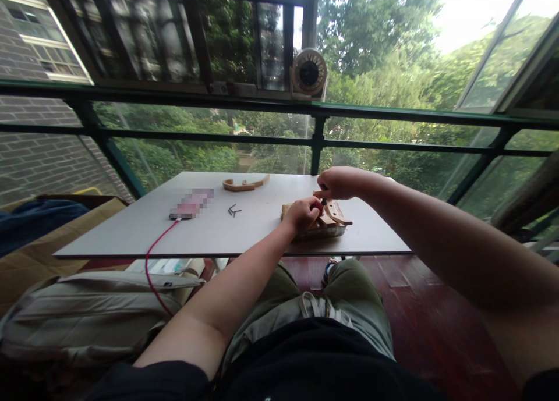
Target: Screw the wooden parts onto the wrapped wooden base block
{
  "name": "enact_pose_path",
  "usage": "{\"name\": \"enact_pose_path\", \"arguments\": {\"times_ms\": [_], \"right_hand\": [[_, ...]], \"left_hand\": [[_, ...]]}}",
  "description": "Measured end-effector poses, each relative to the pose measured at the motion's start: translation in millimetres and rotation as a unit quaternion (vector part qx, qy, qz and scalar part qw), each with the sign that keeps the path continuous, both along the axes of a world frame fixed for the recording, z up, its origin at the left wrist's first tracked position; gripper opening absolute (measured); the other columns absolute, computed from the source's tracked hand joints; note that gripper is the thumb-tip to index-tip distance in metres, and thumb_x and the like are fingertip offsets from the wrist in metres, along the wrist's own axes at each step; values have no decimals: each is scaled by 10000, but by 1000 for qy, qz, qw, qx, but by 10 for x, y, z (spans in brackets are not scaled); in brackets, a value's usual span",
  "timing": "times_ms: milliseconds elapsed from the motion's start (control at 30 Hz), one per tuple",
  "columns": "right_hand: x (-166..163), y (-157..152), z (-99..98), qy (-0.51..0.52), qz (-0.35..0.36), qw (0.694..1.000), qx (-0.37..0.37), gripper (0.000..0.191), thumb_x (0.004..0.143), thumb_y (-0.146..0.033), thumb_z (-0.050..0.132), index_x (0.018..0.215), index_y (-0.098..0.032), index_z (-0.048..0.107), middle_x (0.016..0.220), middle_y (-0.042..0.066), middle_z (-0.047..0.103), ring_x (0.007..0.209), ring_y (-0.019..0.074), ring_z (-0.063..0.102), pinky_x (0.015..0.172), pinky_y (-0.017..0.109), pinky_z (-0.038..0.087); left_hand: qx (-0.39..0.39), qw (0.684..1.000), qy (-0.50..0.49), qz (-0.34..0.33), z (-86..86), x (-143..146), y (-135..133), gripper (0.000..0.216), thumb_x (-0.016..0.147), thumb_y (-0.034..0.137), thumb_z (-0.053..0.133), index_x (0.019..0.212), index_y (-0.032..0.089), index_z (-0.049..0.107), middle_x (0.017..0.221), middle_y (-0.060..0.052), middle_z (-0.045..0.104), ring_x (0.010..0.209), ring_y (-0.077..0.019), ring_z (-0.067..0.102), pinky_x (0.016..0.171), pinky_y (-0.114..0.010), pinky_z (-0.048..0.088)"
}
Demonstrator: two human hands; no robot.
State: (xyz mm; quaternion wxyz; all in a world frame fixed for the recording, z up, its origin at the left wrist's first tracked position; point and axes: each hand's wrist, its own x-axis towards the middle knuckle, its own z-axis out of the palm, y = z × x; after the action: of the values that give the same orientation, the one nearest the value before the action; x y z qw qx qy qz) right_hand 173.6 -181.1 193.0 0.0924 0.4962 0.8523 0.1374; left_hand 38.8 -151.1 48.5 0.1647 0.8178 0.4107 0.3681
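On the white tabletop (209, 229) lies a small wooden assembly (334, 215) of light brown cut pieces. My left hand (303, 213) is closed on its near left part. My right hand (338, 183) is pinched over its top, with a small dark tool or pin (324, 202) showing below the fingers. What exactly the right fingers hold is too small to make out. A curved wooden piece (244, 184) lies apart at the far middle of the table. Small dark metal parts (234, 210) lie left of my hands.
A blurred pink device (192, 204) with a red cable (152, 261) sits at the table's left. A grey bag (87, 313) and a cardboard box (52, 238) stand on the left floor. A green railing (314, 139) and glass stand behind the table. My knees are under the table's front edge.
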Motion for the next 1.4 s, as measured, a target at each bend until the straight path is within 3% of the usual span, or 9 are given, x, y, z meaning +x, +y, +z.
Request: {"name": "enact_pose_path", "arguments": {"times_ms": [133,333,467,600,800,1033,1300,1400], "right_hand": [[-23,67,-35,-1,-81,997,18,503,837,-563,453,886,-136,715,809,153,679,705,238,607,600,314,392],[-12,141,-161,35,-122,990,55,597,865,-616,349,971,-149,705,943,182,679,836,302,635,661,360,445],[45,93,-174,42,-55,997,44,486,868,-542,420,1059,-167,663,960,150,682,826,274,628,652,335,437],[143,47,-41,67,7,998,-10,391,810,-279,581,1192,-196,594,940,87,692,739,191,605,609,271,403],[223,99,123,80,-55,988,-118,211,820,-119,519,922,-162,699,779,53,701,616,132,617,613,247,428],[151,95,150,48,-76,986,-141,202,804,-84,511,858,-98,706,762,77,710,617,142,626,633,268,448],[80,40,210,12,-99,984,-150,222,831,-177,522,786,-72,712,691,84,698,609,153,609,682,302,433],[84,56,186,31,-93,981,-168,363,883,-320,492,692,-93,699,684,94,696,609,157,610,742,321,427]], "left_hand": [[-3,1000,-5,-11,29,16,-45,199,787,223,492,858,206,677,778,8,694,677,-134,601,628,-235,436],[19,1000,-14,-13,22,23,-45,241,810,402,568,867,195,677,785,-10,693,687,-141,600,642,-247,440],[23,999,-21,-12,-24,17,18,237,829,399,567,874,198,683,799,-7,699,691,-134,603,645,-245,436],[24,999,-15,-30,-32,15,37,263,858,409,525,885,209,693,814,-7,702,702,-141,607,645,-247,438],[-5,999,14,-38,49,29,-54,275,861,392,502,918,224,713,860,-8,715,741,-154,614,648,-245,434],[-4,999,13,-47,48,25,-55,266,857,365,502,942,238,720,828,2,713,700,-146,609,632,-242,429],[-7,999,18,-35,87,29,-100,309,858,426,496,940,222,713,798,-5,698,666,-139,587,575,-244,377],[7,999,23,-33,69,16,-90,335,857,462,487,879,212,708,729,-7,673,622,-138,563,553,-249,357]]}}
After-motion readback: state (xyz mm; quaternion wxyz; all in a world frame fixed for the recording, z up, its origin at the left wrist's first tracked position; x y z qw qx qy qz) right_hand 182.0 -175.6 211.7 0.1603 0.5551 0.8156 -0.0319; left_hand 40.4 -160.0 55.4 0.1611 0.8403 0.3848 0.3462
